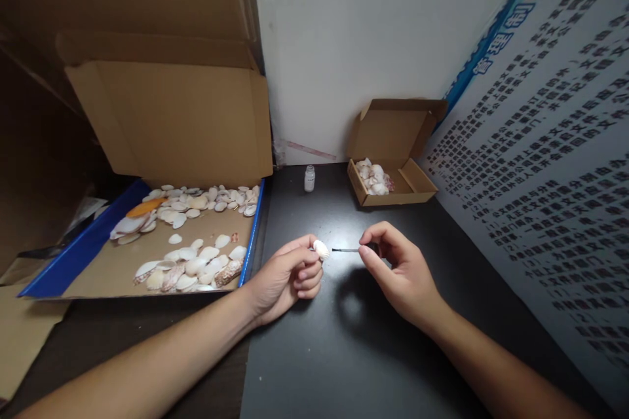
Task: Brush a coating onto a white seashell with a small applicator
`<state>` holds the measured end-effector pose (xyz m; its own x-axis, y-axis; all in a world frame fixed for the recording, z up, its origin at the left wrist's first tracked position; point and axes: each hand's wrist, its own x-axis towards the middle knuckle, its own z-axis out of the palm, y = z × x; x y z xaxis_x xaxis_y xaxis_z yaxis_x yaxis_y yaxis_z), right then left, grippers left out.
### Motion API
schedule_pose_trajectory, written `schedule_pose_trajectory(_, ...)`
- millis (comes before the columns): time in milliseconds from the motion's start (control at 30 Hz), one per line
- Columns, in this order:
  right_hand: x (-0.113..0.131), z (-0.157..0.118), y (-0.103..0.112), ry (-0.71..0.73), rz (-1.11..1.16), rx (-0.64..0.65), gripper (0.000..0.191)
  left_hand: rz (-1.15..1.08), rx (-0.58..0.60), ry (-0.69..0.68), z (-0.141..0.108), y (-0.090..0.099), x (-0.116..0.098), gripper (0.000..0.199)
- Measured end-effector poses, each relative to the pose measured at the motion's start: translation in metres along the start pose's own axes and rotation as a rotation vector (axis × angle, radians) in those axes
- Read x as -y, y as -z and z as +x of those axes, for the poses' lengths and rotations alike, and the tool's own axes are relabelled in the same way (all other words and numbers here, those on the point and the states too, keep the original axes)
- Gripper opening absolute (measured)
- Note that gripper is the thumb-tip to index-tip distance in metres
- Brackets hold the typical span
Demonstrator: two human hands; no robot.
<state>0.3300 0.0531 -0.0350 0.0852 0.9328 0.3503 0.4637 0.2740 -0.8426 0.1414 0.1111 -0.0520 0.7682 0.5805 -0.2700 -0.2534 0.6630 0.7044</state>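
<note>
Between the thumb and fingers of my left hand (pixel 293 272) is a small white ribbed seashell (pixel 321 249), held above the dark table. My right hand (pixel 399 268) pinches a thin brush (pixel 346 250) with a dark tip. The brush points left at the shell, with a small gap between them. Its rear end is mostly hidden by my fingers. Beyond both hands, a small clear glass bottle (pixel 309 179) with whitish contents stands upright, its top uncapped.
At left, an open blue-edged cardboard box (pixel 113 268) holds many shells and an orange piece (pixel 146 207). A smaller open cardboard box (pixel 423 184) with shells stands at back right. A white wall (pixel 373 26) rises behind, and a printed board (pixel 555 144) slants along the right.
</note>
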Motion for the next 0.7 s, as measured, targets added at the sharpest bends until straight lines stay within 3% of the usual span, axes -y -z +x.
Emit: schedule_pose_trajectory(700,-0.0014,-0.0020,0.0003,0.007,0.094,0.031,0.004,-0.005,0.011,-0.003,0.0005,0.0010,0.0008,0.010)
